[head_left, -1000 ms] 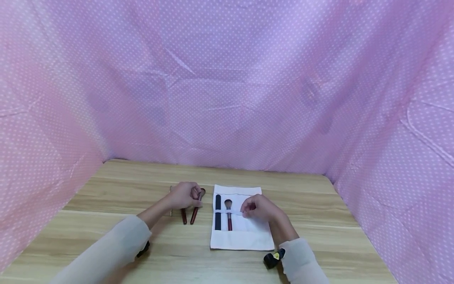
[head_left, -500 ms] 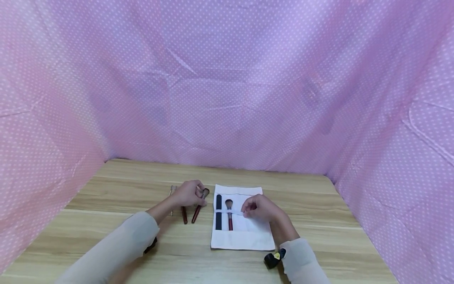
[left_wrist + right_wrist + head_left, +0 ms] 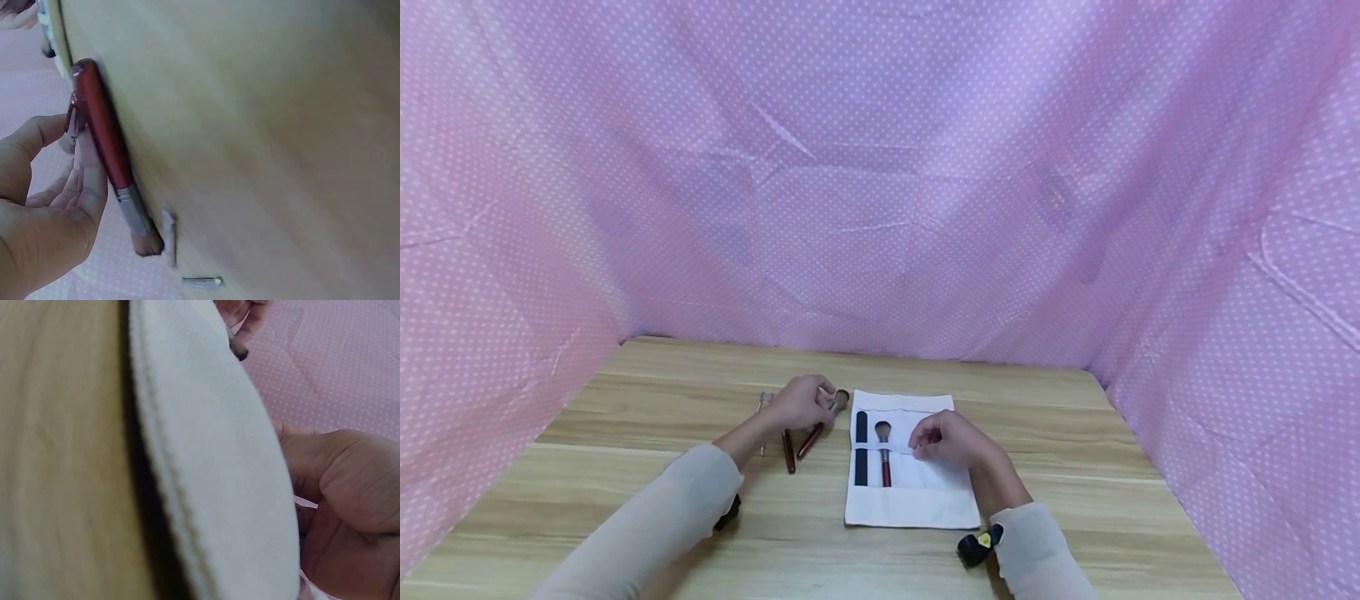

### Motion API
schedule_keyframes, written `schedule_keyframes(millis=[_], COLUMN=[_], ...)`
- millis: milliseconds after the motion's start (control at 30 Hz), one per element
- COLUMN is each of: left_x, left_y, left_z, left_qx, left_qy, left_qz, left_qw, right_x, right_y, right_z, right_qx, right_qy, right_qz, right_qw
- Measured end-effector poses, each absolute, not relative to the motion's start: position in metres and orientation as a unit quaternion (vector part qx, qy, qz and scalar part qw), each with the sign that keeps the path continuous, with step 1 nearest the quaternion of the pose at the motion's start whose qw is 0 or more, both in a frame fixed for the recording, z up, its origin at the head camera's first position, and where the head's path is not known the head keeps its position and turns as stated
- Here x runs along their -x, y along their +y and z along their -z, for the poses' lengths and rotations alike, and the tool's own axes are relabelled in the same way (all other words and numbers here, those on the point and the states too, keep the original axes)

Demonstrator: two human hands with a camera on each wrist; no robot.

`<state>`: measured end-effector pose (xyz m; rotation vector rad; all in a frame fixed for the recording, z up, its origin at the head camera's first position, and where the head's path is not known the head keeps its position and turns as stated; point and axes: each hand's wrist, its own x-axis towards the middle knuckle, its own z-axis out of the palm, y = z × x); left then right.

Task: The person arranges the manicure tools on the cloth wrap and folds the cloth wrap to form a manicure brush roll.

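In the head view my left hand (image 3: 803, 402) pinches a red-handled brush (image 3: 809, 439) near its ferrule, the bristles pointing up and right. Beside it lies a second red-handled brush (image 3: 788, 452), partly hidden by the hand; its whole length shows in the left wrist view (image 3: 107, 128). My right hand (image 3: 953, 439) pinches the white elastic band (image 3: 898, 448) over the white cloth holder (image 3: 910, 508). Under that band lie a black flat strip (image 3: 861, 467) and a red-handled brush (image 3: 885, 475), side by side on the holder's left half.
Thin silvery items (image 3: 763, 402) lie left of the left hand; in the left wrist view a small metallic piece (image 3: 202, 282) shows near the brush tip. The wooden table (image 3: 820, 554) is enclosed by pink dotted cloth (image 3: 880, 208) at the back and both sides.
My left hand has shifted slightly right and away from me, and its brush has moved along, tilting more to the right. My right hand has stayed at the band.
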<state>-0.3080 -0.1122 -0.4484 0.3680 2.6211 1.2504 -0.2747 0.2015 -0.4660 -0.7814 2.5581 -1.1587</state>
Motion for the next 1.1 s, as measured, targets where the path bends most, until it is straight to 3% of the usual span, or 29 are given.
schedule_keyframes(millis=[200, 633, 1100], left_x=[0.315, 0.330, 0.329], left_y=[-0.112, -0.095, -0.044], left_z=[0.441, 0.437, 0.441], left_qx=[-0.130, -0.077, -0.052], left_qy=[0.873, 0.762, 0.680], left_qz=[-0.458, -0.619, -0.713], left_qw=[0.109, 0.174, 0.164], right_x=[0.275, 0.276, 0.276], right_y=[0.202, 0.203, 0.202], right_z=[0.468, 0.468, 0.468], right_qx=[0.275, 0.276, 0.275], right_qy=[0.872, 0.861, 0.862], right_qz=[0.390, 0.412, 0.410], right_qw=[0.110, 0.112, 0.112])
